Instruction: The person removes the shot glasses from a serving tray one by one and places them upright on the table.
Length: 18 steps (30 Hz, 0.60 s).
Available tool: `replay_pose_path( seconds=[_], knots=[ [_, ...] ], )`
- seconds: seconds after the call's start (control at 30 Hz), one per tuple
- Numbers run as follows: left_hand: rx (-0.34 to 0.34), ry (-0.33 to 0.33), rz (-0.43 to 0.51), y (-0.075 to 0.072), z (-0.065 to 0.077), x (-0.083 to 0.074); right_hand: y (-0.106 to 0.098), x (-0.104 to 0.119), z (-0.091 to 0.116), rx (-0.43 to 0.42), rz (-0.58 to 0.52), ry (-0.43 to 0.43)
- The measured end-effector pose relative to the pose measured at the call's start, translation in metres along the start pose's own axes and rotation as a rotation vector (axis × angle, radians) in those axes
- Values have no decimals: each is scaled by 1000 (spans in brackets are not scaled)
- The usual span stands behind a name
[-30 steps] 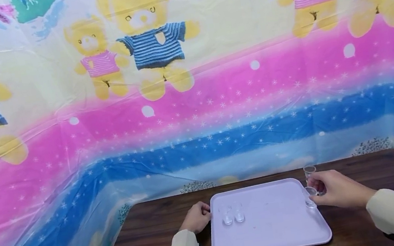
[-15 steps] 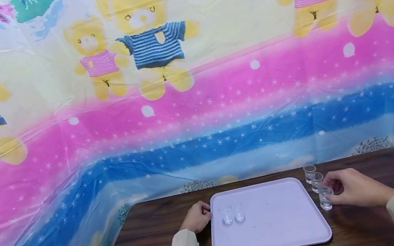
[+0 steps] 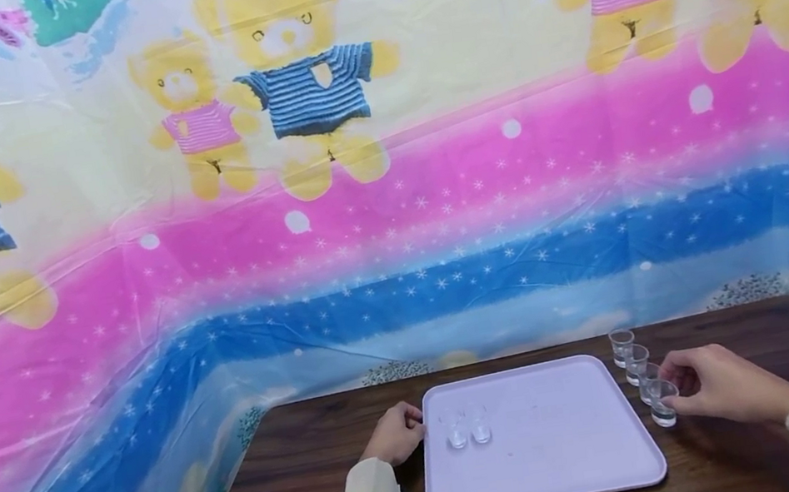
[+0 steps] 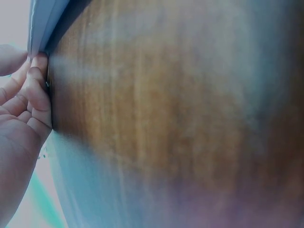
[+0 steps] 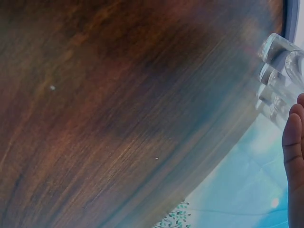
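Small clear shot glass [image 3: 663, 402], round and thick-based, upright on the dark wood-grain table [image 3: 741, 449], just right of the tray's right rim. Pinched at its right side by the right hand [image 3: 717, 387], fingers curled toward it, wrist and cream sleeve trailing off to the near right. Nearest of a short row: three more clear glasses [image 3: 634, 359] lined up behind it toward the far edge, close together, all off the tray. From the right wrist view, glasses [image 5: 280, 66] seen as blurred transparent cylinders just beyond the fingertips [image 5: 293, 156].

Lavender plastic tray [image 3: 547, 468], smooth, rectangular with rounded corners and a raised lip, flat on the table. Two further clear glasses [image 3: 468, 427] side by side near its left edge. Left hand [image 3: 393, 435] at that left rim, fingers curled and gripping the edge [image 4: 40, 28].

Behind the table, glossy creased plastic sheeting [image 3: 388, 196] printed with teddy bears and pink and blue bands.
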<state>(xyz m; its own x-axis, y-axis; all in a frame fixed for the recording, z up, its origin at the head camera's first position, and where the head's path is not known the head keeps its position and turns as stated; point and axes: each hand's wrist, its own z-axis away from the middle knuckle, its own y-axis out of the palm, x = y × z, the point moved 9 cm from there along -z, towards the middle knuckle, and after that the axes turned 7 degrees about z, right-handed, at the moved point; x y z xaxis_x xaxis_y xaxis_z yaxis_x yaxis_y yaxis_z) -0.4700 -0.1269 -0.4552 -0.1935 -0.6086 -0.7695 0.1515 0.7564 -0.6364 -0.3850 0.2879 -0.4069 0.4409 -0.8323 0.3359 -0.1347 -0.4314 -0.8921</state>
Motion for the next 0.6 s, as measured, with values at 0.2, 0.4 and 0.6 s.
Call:
replay_pose_path(
  seconds=[0.2, 0.4, 0.6],
  knots=[
    [4, -8, -3, 0, 0, 1, 0, 0, 1, -10, -9, 3],
    [-3, -2, -4, -1, 0, 0, -8, 5, -2, -76, 6, -3],
    [-1, -9, 0, -1, 1, -1, -12, 13, -10, -96, 22, 11]
  ],
)
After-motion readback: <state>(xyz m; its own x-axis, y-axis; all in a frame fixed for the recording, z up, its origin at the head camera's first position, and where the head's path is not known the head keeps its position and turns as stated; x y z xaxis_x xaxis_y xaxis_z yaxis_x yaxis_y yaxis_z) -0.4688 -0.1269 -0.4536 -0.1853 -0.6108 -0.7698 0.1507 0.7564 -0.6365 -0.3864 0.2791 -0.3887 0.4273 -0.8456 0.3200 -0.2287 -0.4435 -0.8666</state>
